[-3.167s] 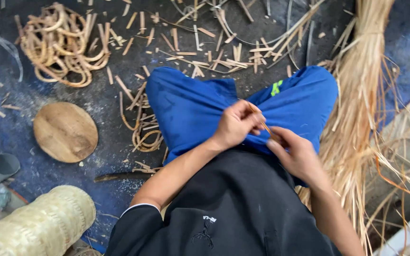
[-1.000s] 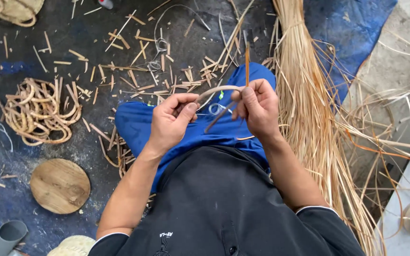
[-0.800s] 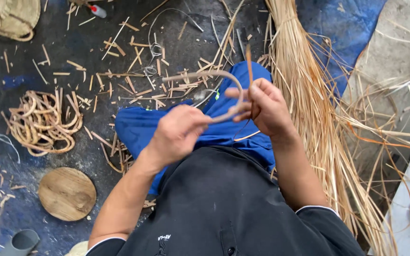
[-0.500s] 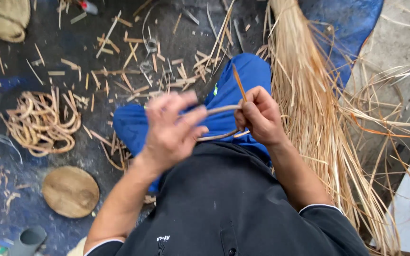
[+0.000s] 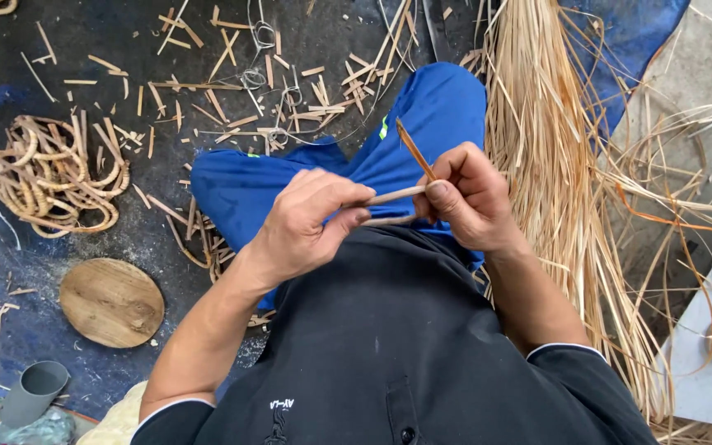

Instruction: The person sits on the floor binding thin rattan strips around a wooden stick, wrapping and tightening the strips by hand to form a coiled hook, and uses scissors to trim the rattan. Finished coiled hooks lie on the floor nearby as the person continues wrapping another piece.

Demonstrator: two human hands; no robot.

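Observation:
I sit cross-legged in blue trousers (image 5: pixel 422 115) and look down at my lap. My right hand (image 5: pixel 471 198) pinches a thin rattan strip (image 5: pixel 393 196) between thumb and fingers, and one brown end of the strip sticks up past my knuckles. My left hand (image 5: pixel 306 222) grips the same strip just to the left, with its fingertips touching the pale stretch between both hands. Both hands hover over my lap, close to my black shirt (image 5: pixel 389 346).
A long bundle of pale rattan strips (image 5: pixel 554 181) lies to my right. A pile of curled rattan rings (image 5: pixel 51 177) and a round wooden disc (image 5: pixel 113 301) lie on the left. Short offcuts (image 5: pixel 232 91) litter the dark floor ahead. A grey pipe piece (image 5: pixel 35 389) stands lower left.
My left hand has swung back from open and blurred to gripping the strip beside my right hand. The strip's bend now runs short and straight between both hands.

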